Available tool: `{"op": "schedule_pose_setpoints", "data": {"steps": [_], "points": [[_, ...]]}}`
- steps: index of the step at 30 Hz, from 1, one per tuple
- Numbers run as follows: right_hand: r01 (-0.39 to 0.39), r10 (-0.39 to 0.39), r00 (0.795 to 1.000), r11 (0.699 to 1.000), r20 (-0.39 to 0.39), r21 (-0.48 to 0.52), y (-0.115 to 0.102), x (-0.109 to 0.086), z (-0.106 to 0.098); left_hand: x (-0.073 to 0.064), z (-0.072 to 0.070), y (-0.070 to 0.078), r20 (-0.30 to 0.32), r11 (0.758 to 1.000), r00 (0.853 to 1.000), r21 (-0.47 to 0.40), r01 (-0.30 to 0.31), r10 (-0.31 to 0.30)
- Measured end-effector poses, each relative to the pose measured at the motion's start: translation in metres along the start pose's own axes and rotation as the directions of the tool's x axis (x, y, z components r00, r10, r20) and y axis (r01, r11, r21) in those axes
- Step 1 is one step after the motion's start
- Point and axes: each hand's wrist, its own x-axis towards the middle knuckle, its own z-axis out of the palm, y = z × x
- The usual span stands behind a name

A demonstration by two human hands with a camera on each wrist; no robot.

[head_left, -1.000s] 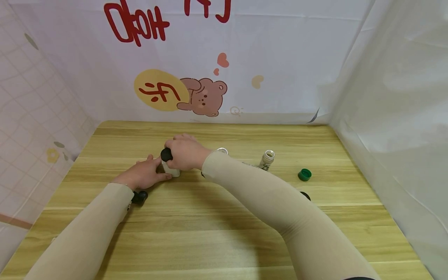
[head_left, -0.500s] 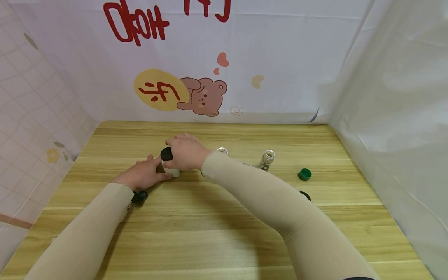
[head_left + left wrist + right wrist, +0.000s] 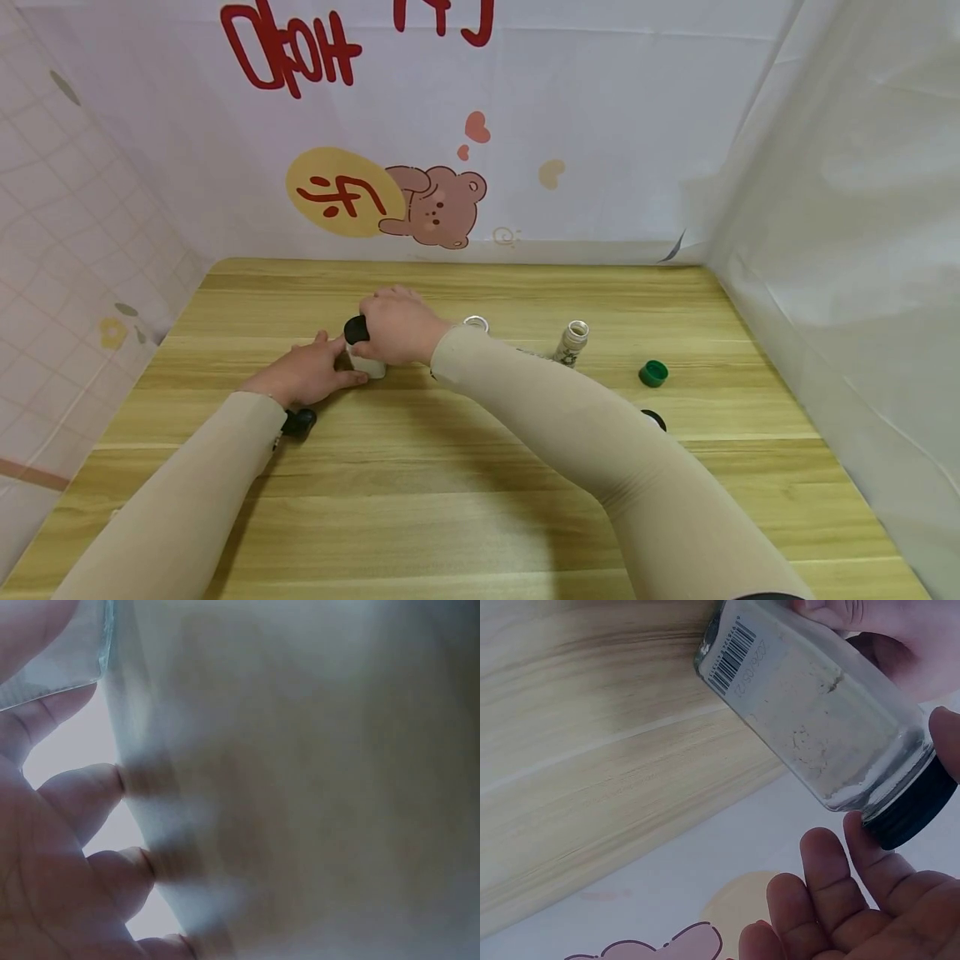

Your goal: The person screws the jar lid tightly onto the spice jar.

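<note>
Left of centre on the table [image 3: 450, 517], the left hand [image 3: 303, 372] pinched the bottle [image 3: 810, 712]; the right hand [image 3: 399, 327] gripped its cap [image 3: 909, 804] between thumb and forefinger. Keeping the bottle still, cap level, seemed best.

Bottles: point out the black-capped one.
The bottle between the left hand and right hand, which pinches its black cap; the printed bottle and its neighbour show open mouths.
</note>
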Motion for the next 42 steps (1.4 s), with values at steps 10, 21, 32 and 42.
{"op": "schedule_pose_setpoints", "data": {"steps": [10, 21, 32, 42], "points": [[0.012, -0.012, 1.000, 1.000, -0.009, 0.023, -0.0001, -0.0002, 0.0009, 0.0020, 0.0002, -0.0024, 0.015, 1.000, 1.000, 0.003, 0.020, -0.020], [0.004, -0.004, 1.000, 1.000, 0.003, 0.008, 0.0001, 0.0001, 0.0016, 0.0008, 0.0004, -0.0009, 0.001, 1.000, 1.000, -0.002, -0.001, 0.001], [0.024, -0.024, 0.999, 1.000, 0.026, 0.016, -0.0009, 0.0017, 0.0001, 0.0016, 0.0003, -0.0027, 0.007, 1.000, 1.000, -0.002, 0.005, -0.005], [0.028, -0.028, 1.000, 0.999, -0.001, 0.026, -0.0001, 0.0007, 0.0023, 0.0011, 0.0010, -0.0019, 0.004, 1.000, 1.000, -0.008, 0.005, -0.005]]}}
